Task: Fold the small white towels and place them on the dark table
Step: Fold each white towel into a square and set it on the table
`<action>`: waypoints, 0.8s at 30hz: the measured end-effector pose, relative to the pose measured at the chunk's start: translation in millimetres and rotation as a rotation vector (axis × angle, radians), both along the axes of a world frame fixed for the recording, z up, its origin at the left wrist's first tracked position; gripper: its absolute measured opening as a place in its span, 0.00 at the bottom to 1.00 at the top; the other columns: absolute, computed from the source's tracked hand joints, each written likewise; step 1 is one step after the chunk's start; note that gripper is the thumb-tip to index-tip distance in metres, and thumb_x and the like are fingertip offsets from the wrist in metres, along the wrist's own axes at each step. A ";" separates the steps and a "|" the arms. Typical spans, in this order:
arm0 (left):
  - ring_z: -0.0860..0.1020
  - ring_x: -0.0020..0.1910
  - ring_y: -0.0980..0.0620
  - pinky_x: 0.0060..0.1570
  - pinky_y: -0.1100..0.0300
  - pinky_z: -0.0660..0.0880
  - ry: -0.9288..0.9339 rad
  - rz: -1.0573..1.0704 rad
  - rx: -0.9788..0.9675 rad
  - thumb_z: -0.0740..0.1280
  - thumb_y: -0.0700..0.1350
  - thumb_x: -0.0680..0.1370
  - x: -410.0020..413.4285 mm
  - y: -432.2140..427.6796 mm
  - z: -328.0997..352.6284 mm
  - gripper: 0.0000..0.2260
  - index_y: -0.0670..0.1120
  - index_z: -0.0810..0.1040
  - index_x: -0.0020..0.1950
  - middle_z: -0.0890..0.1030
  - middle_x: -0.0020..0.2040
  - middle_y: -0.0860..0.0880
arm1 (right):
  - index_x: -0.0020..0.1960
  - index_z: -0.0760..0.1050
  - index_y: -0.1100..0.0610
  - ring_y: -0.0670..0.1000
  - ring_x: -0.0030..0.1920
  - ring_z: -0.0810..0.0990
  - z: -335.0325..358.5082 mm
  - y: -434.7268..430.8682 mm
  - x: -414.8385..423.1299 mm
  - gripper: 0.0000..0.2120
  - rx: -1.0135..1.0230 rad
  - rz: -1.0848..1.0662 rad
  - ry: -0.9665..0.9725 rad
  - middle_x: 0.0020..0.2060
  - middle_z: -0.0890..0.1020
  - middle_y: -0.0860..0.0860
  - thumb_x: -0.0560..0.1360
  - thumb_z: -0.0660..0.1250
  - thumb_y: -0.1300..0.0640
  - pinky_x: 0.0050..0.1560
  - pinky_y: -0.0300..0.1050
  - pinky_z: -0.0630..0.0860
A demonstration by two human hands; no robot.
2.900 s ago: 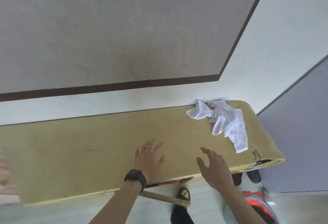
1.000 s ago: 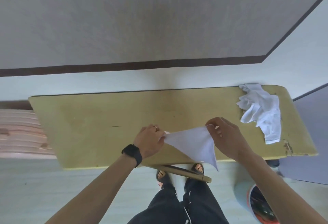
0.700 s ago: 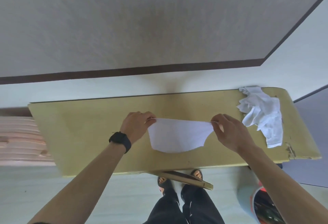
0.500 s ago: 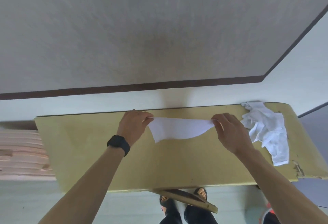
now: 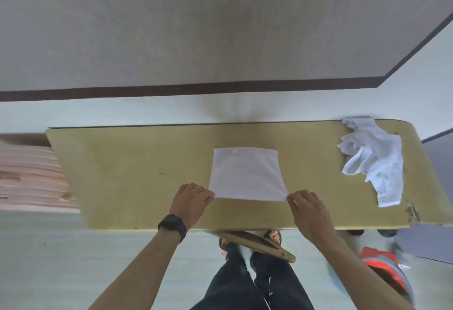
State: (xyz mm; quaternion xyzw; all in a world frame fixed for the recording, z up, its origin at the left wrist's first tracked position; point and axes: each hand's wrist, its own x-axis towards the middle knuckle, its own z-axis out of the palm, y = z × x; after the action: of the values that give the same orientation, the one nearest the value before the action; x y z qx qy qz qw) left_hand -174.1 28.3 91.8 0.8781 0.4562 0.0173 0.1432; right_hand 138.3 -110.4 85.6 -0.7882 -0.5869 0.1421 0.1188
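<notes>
A small white towel (image 5: 246, 174) lies spread flat in the middle of the yellow-green table (image 5: 127, 174). My left hand (image 5: 190, 200) pinches its near left corner. The near right corner is pinched by my right hand (image 5: 307, 208). Both hands rest low on the tabletop by the towel's near edge. A crumpled pile of white towels (image 5: 372, 157) sits at the table's right end, apart from both hands.
A wall with a dark strip (image 5: 171, 89) rises right behind the table. Stacked pink slats (image 5: 29, 174) lie to the left. A wooden bar (image 5: 257, 241) juts from under the table above my feet. A red-and-blue object (image 5: 382, 268) is on the floor at right.
The towel was held stretched in the air between both hands; it now lies flat on the table, and my hands have drawn back to its near corners.
</notes>
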 end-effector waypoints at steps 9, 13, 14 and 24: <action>0.75 0.58 0.51 0.60 0.57 0.67 0.119 0.081 -0.404 0.60 0.51 0.83 -18.8 -69.2 -40.3 0.11 0.53 0.81 0.59 0.83 0.54 0.54 | 0.56 0.79 0.53 0.53 0.58 0.74 -34.5 -59.9 -19.9 0.10 -0.404 -0.042 0.178 0.56 0.79 0.47 0.81 0.60 0.55 0.56 0.47 0.72; 0.79 0.48 0.55 0.46 0.64 0.72 -0.099 0.367 -0.610 0.65 0.52 0.80 -5.4 -38.7 -36.4 0.07 0.54 0.82 0.53 0.84 0.48 0.56 | 0.53 0.78 0.51 0.50 0.50 0.78 -36.4 -24.0 -12.1 0.07 -0.331 -0.267 0.408 0.51 0.81 0.49 0.81 0.62 0.54 0.49 0.43 0.70; 0.80 0.46 0.57 0.43 0.68 0.71 -0.185 0.465 -0.643 0.68 0.52 0.79 -0.3 -28.0 -35.1 0.04 0.55 0.82 0.51 0.83 0.45 0.56 | 0.53 0.78 0.51 0.50 0.49 0.78 -35.9 -11.1 -11.0 0.06 -0.296 -0.329 0.454 0.49 0.81 0.48 0.81 0.62 0.54 0.48 0.42 0.69; 0.78 0.41 0.69 0.42 0.75 0.70 -0.444 0.764 -0.645 0.72 0.50 0.77 36.1 39.9 -78.8 0.04 0.58 0.84 0.49 0.84 0.42 0.59 | 0.54 0.81 0.50 0.46 0.48 0.79 -76.2 65.2 -0.7 0.08 -0.107 -0.658 0.592 0.44 0.82 0.44 0.79 0.64 0.54 0.49 0.37 0.68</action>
State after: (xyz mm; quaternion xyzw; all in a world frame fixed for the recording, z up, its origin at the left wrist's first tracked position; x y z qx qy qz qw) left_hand -138.0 68.2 13.0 0.5367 0.6835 0.1122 0.4818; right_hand 137.6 -45.2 9.4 -0.8633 -0.2375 0.3464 0.2800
